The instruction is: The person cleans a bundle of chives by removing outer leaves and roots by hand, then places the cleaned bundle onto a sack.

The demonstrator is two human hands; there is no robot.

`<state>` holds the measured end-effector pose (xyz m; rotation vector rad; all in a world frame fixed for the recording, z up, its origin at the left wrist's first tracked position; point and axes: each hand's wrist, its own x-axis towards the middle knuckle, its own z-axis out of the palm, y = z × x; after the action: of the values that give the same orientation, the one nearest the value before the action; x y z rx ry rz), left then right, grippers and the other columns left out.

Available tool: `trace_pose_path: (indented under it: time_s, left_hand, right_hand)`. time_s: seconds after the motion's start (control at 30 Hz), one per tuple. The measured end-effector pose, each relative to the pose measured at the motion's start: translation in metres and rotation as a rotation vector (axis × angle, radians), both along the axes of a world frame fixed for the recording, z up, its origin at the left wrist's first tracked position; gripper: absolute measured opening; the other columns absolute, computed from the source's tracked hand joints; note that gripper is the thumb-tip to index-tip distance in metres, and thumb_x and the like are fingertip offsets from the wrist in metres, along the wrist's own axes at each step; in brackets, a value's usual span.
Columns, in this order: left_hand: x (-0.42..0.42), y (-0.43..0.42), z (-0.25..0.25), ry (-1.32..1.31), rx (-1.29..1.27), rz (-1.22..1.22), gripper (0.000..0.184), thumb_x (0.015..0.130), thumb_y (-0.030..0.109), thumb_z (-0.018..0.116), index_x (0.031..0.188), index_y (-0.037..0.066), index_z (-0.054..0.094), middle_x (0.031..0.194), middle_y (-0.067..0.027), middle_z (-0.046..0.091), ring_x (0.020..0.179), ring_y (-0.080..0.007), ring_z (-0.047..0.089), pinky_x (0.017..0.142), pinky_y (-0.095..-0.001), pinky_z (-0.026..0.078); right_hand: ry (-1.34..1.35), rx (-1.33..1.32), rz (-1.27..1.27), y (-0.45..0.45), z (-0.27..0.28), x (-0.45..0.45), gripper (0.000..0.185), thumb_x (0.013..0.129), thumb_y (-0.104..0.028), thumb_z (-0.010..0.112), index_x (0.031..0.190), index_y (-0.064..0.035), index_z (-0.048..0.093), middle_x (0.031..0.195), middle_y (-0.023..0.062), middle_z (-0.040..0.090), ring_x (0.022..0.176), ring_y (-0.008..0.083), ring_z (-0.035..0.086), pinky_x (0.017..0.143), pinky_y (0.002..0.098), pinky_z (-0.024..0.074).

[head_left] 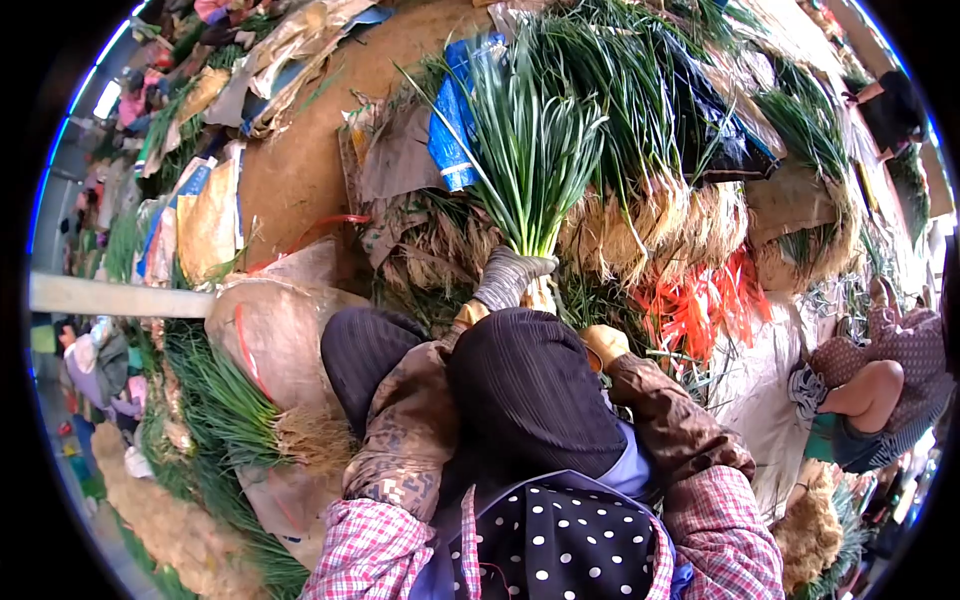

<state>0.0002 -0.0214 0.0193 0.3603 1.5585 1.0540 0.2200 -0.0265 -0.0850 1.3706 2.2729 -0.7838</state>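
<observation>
My left hand (507, 277), in a grey glove, is closed round the lower stalks of a bunch of green onions (535, 150). Their long leaves fan out away from me, and the pale stalk ends show just below the glove, partly behind my raised knee. My right hand (605, 343), in a tan-yellow glove, is curled beside the right side of that knee. The knee hides part of its fingers, and what they hold cannot be made out. Beyond my hands lies a thick row of green onions (650, 215) with dry, straw-coloured roots turned towards me.
Red plastic strips (705, 305) lie right of my knees. A blue plastic sheet (455, 120) sits by the pile. At left, a pale pole (120, 296) reaches a wrapped bundle (260, 330), near more green onions (225, 400). Another person (880, 380) sits at right.
</observation>
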Motion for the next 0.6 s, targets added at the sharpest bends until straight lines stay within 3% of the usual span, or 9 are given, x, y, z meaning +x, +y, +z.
trace_pose_path:
  time_s: [0.03, 0.13, 0.23, 0.33, 0.4, 0.43, 0.47, 0.53, 0.6]
  left_hand:
    - [-0.002, 0.001, -0.004, -0.116, -0.016, -0.043, 0.021, 0.067, 0.006, 0.079, 0.082, 0.002, 0.066, 0.068, -0.0097, 0.065, 0.058, -0.0193, 0.061, 0.05, -0.0332, 0.049]
    - [-0.004, -0.002, -0.002, -0.39, -0.104, -0.089, 0.023, 0.066, 0.005, 0.079, 0.085, 0.003, 0.066, 0.073, -0.0088, 0.065, 0.062, -0.0191, 0.061, 0.055, -0.0325, 0.05]
    - [0.004, 0.001, -0.023, -0.534, -0.035, -0.017, 0.028, 0.064, 0.005, 0.078, 0.09, 0.005, 0.067, 0.08, -0.0057, 0.066, 0.067, -0.0168, 0.061, 0.061, -0.0303, 0.049]
    - [0.01, -0.003, 0.023, -0.365, -0.068, 0.023, 0.02, 0.07, 0.002, 0.075, 0.088, 0.003, 0.066, 0.073, -0.0076, 0.064, 0.06, -0.0191, 0.059, 0.054, -0.0329, 0.049]
    - [0.012, -0.002, -0.007, -0.435, 0.205, -0.013, 0.025, 0.071, 0.003, 0.074, 0.095, 0.003, 0.067, 0.082, -0.0068, 0.067, 0.068, -0.0165, 0.061, 0.062, -0.0311, 0.049]
    - [0.01, -0.001, -0.018, -0.421, 0.24, -0.07, 0.026, 0.071, 0.003, 0.074, 0.096, 0.002, 0.067, 0.084, -0.0076, 0.067, 0.07, -0.0168, 0.062, 0.064, -0.0305, 0.05]
    - [0.008, 0.002, -0.028, -0.406, 0.279, -0.133, 0.027, 0.072, 0.004, 0.074, 0.098, 0.002, 0.066, 0.086, -0.0084, 0.068, 0.072, -0.0171, 0.063, 0.066, -0.0298, 0.05]
    - [0.009, -0.003, -0.007, -0.739, 0.05, -0.048, 0.025, 0.074, 0.005, 0.072, 0.097, -0.001, 0.066, 0.087, -0.0101, 0.068, 0.074, -0.0196, 0.064, 0.068, -0.0302, 0.052]
    - [0.007, -0.003, -0.008, -0.782, 0.038, -0.063, 0.024, 0.074, 0.005, 0.071, 0.097, -0.002, 0.065, 0.087, -0.0108, 0.068, 0.076, -0.0207, 0.065, 0.069, -0.0303, 0.053]
  right_hand:
    - [-0.025, 0.03, 0.089, 0.002, 0.004, 0.001, 0.025, 0.075, -0.031, 0.064, 0.087, -0.0087, 0.068, 0.079, 0.0178, 0.066, 0.077, 0.0323, 0.066, 0.068, 0.0399, 0.0529]
    - [0.429, 0.398, -0.332, 0.028, 0.041, -0.014, 0.038, 0.079, -0.041, 0.062, 0.099, -0.0095, 0.06, 0.075, 0.0149, 0.066, 0.071, 0.0338, 0.064, 0.064, 0.0425, 0.0504]
    - [0.173, 0.468, -0.475, 0.076, 0.044, -0.035, 0.03, 0.084, -0.039, 0.063, 0.095, -0.0111, 0.063, 0.074, 0.01, 0.067, 0.068, 0.025, 0.065, 0.063, 0.0363, 0.0508]
    - [0.554, 0.457, -0.424, 0.082, 0.021, -0.036, 0.022, 0.085, -0.032, 0.064, 0.088, -0.0103, 0.064, 0.072, 0.0073, 0.067, 0.062, 0.0188, 0.064, 0.06, 0.0315, 0.0519]
    - [0.553, 0.418, -0.339, 0.055, 0.051, -0.04, 0.014, 0.083, -0.023, 0.062, 0.082, -0.0094, 0.061, 0.07, 0.0118, 0.065, 0.059, 0.0315, 0.062, 0.056, 0.0407, 0.0494]
    - [0.659, 0.481, -0.252, 0.037, 0.064, -0.042, 0.011, 0.085, -0.019, 0.061, 0.082, -0.0086, 0.06, 0.067, 0.0108, 0.064, 0.053, 0.0311, 0.059, 0.053, 0.0403, 0.0485]
    - [0.709, 0.441, -0.136, 0.026, 0.067, -0.04, 0.009, 0.086, -0.016, 0.059, 0.088, -0.0073, 0.06, 0.065, 0.0108, 0.063, 0.051, 0.026, 0.059, 0.054, 0.038, 0.0494]
    - [0.942, 0.367, -0.049, 0.013, 0.023, -0.03, 0.011, 0.088, -0.016, 0.056, 0.093, -0.0072, 0.06, 0.066, 0.0119, 0.061, 0.059, 0.017, 0.061, 0.056, 0.0346, 0.0505]
    - [1.008, -0.268, -0.348, 0.023, 0.027, -0.032, 0.02, 0.089, -0.021, 0.053, 0.101, -0.0068, 0.059, 0.081, 0.0071, 0.061, 0.069, 0.0143, 0.055, 0.067, 0.0323, 0.0479]
